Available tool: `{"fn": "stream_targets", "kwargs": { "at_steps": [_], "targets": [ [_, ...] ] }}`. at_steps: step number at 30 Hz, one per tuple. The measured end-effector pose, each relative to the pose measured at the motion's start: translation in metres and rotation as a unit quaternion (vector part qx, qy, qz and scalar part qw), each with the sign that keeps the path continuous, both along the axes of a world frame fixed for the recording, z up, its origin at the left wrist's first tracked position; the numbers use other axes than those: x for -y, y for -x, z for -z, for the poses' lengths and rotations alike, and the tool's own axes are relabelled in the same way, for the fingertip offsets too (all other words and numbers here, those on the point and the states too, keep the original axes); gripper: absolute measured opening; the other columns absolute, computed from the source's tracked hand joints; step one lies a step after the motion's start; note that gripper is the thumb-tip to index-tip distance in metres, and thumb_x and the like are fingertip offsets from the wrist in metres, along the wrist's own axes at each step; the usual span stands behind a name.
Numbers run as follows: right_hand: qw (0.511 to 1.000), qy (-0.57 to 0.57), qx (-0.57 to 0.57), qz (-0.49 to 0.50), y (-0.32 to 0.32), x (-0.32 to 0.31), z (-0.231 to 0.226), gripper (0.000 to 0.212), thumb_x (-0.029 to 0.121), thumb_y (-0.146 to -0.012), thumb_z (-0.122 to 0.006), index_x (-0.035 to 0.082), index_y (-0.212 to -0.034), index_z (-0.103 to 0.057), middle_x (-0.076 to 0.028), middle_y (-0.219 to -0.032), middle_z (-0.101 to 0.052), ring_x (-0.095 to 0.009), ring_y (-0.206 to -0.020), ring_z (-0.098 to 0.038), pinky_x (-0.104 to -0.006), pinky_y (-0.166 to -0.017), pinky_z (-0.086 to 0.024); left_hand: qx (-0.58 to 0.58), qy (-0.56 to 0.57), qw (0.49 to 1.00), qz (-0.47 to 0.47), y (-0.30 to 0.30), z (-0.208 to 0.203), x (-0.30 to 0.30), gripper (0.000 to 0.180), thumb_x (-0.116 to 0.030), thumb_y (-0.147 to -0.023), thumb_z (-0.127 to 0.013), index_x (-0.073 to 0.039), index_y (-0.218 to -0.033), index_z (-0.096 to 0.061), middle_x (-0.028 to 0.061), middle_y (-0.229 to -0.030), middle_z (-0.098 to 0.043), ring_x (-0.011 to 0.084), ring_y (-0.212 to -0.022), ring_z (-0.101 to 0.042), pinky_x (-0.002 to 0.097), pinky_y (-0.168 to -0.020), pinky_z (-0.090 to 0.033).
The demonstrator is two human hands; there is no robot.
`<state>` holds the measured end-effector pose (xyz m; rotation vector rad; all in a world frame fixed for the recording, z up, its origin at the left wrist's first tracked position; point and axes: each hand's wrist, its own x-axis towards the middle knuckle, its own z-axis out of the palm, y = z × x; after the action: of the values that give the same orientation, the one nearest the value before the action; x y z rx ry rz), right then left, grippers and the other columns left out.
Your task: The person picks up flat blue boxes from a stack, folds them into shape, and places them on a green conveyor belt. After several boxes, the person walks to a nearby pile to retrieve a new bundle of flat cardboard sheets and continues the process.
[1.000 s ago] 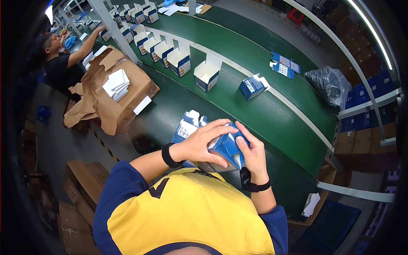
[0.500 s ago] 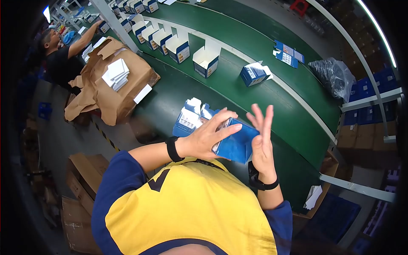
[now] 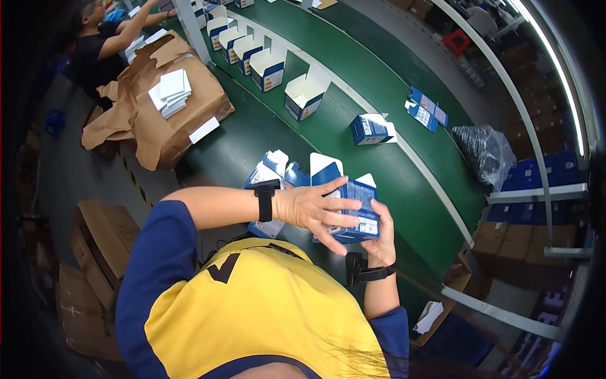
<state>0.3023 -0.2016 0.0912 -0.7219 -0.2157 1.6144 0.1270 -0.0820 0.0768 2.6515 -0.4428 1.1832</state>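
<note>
In front of my chest is a blue cardboard box (image 3: 369, 197) with white inner flaps standing up at its far side. My left hand (image 3: 315, 213) lies across its near left side, the fingers spread and pressed on the card. From the right, my right hand (image 3: 382, 239) grips the box, thumb on the printed side and the other fingers partly hidden behind it. Flat, unfolded blue-and-white cartons (image 3: 268, 169) lie on the green table just beyond my left forearm.
Several open blue boxes (image 3: 303, 96) stand in a row along the green conveyor (image 3: 404, 183); one box (image 3: 372, 129) sits apart. A flat carton (image 3: 427, 108) lies farther off. Brown paper (image 3: 205, 95) bears white stacked pieces (image 3: 170, 93) at left, near a co-worker (image 3: 101, 50).
The box has turned, so its printed side and raised white flaps now show. My right hand has gone from stretched open to gripping it. My left hand has spread across the box.
</note>
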Motion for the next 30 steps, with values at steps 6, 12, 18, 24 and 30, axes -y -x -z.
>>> {"fn": "stream_targets", "kwargs": {
  "at_steps": [6,12,18,24,30],
  "targets": [
    [0.97,0.035,0.241,-0.007,-0.073,-0.031,0.053,0.091,0.002,-0.075,-0.066,0.009,-0.145,-0.008,-0.017,-0.14,-0.031,-0.028,-0.126,-0.038,-0.0393,-0.103,-0.035,-0.248,-0.079,0.943,-0.207,0.013,0.013,-0.056,0.075,-0.01,-0.08,-0.062,-0.039,-0.139,-0.027,0.0075,-0.145,-0.028,0.0283,-0.136,-0.024,0.0627,-0.105,-0.018],
    [0.832,0.053,0.524,0.174,-0.12,-0.073,0.143,0.108,-0.008,-0.069,-0.067,0.008,-0.144,0.009,-0.018,-0.148,-0.013,-0.028,-0.134,-0.024,-0.0396,-0.108,-0.024,-0.391,0.223,0.787,-0.421,0.019,0.088,-0.044,0.085,-0.021,-0.072,-0.072,-0.021,-0.142,-0.025,0.0183,-0.143,-0.027,0.0369,-0.133,-0.024,0.0645,-0.102,-0.017],
    [0.697,0.161,0.662,0.224,-0.11,-0.075,0.129,0.099,-0.007,-0.074,-0.064,0.008,-0.145,0.004,-0.018,-0.146,-0.017,-0.028,-0.13,-0.03,-0.0392,-0.106,-0.029,-0.403,0.324,0.647,-0.561,0.069,0.108,-0.012,0.092,-0.026,-0.07,-0.075,-0.019,-0.144,-0.02,0.0252,-0.146,-0.015,0.0451,-0.135,-0.013,0.0629,-0.104,-0.013],
    [0.795,0.027,0.586,0.155,-0.048,-0.143,0.05,0.07,0.002,-0.083,-0.059,0.002,-0.14,-0.018,-0.017,-0.13,-0.035,-0.025,-0.097,-0.058,-0.0302,-0.067,-0.055,-0.364,0.383,0.613,-0.587,0.081,0.138,0.009,0.092,-0.025,-0.07,-0.075,-0.02,-0.144,-0.019,0.0269,-0.146,-0.012,0.0453,-0.135,-0.01,0.0629,-0.104,-0.014],
    [0.836,0.12,0.49,0.216,-0.077,-0.251,0.112,0.085,0.0,-0.08,-0.059,0.004,-0.142,-0.001,-0.02,-0.106,-0.053,-0.024,-0.072,-0.062,-0.0311,-0.048,-0.053,-0.401,0.393,0.605,-0.565,0.064,0.131,0.0,0.096,-0.025,-0.066,-0.078,-0.021,-0.143,-0.022,0.0247,-0.147,-0.011,0.0437,-0.136,-0.008,0.0668,-0.101,-0.015]
  ]
}}
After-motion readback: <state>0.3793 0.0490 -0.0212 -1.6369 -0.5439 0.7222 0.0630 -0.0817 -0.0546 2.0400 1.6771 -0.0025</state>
